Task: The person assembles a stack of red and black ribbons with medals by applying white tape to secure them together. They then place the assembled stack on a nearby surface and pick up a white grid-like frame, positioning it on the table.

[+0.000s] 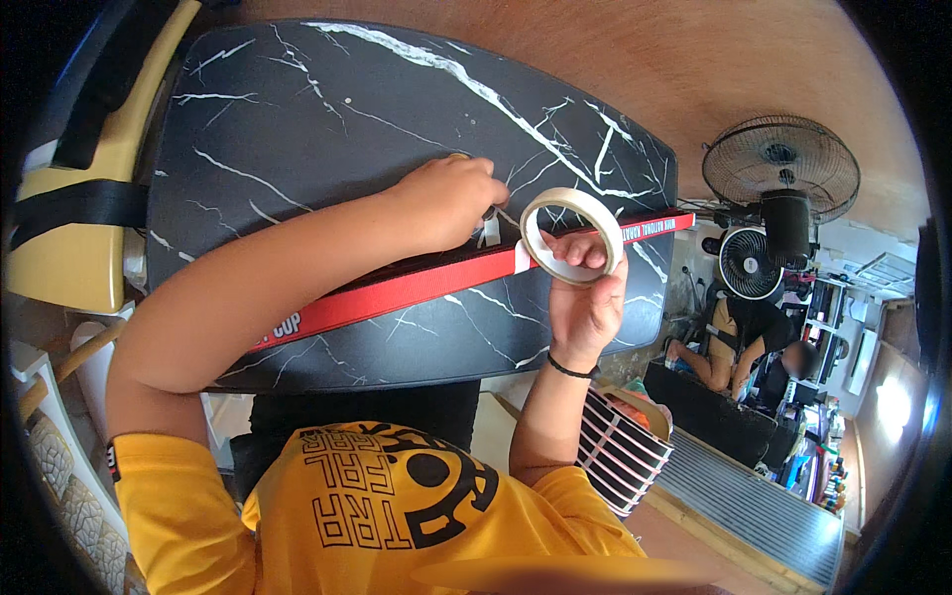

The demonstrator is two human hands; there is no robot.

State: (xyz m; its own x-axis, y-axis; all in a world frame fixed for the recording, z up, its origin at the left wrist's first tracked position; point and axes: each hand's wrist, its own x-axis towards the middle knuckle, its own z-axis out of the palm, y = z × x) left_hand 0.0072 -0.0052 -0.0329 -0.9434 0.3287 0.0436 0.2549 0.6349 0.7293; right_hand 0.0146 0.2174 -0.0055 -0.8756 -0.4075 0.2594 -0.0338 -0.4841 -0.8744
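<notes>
1. While the right hand point(583, 307) curls its grip through the tape roll point(595, 209) — over the red strap point(416, 284) — the left hand point(446, 203) is closed, contents unclear.
2. Beyond, the desk point(297, 129) runs wide to its edge.

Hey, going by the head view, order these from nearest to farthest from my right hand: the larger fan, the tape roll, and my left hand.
1. Tape roll: in your right hand, fingers through its ring.
2. Left hand: to its left, over the dark table.
3. Larger fan: off to the right, beyond the table.
</notes>
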